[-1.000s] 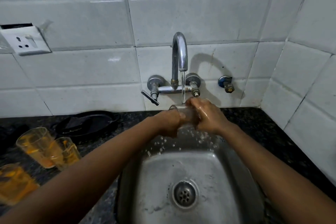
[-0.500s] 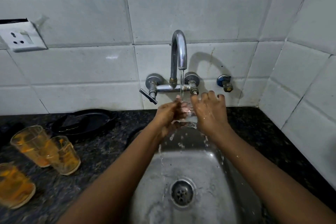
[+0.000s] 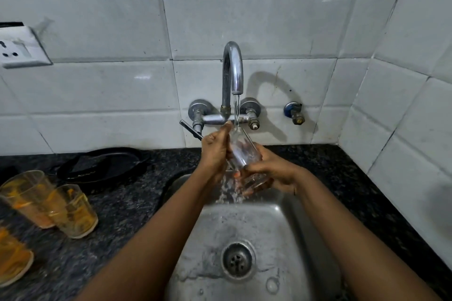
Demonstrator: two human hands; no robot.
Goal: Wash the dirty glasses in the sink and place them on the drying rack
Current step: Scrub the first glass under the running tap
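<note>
Clear glass (image 3: 241, 151) held over sink (image 3: 288, 239), under tap (image 3: 232, 68), tilted with narrow end up toward 12 o'clock and wide end down toward 5 o'clock. Water stream (image 3: 236, 110) falling from spout onto upper end of glass; spray and drops dropping below it into basin. Left hand (image 3: 215, 151) pressed against glass at its 9 o'clock side, fingers curled round the wall, thumb tip up near the stream. Right hand (image 3: 274, 173) cupped under the wide end at 4 o'clock, fingers wrapped round the lower part. Both hands closed on the same glass. Drain (image 3: 237, 259) at 6 o'clock of the hands, basin wet.

Dark speckled counter (image 3: 127, 203) around sink. Three dirty glasses at 8 o'clock of sink, all with orange residue: one (image 3: 29, 197) touching or just beside a second (image 3: 73, 210); a third (image 3: 12, 259) nearer, cut by frame edge. Black pan (image 3: 102, 165) at 10 o'clock against the wall. Socket (image 3: 20, 47) on white tile at far 10 o'clock. Small valve (image 3: 294, 112) at 3 o'clock of tap.
</note>
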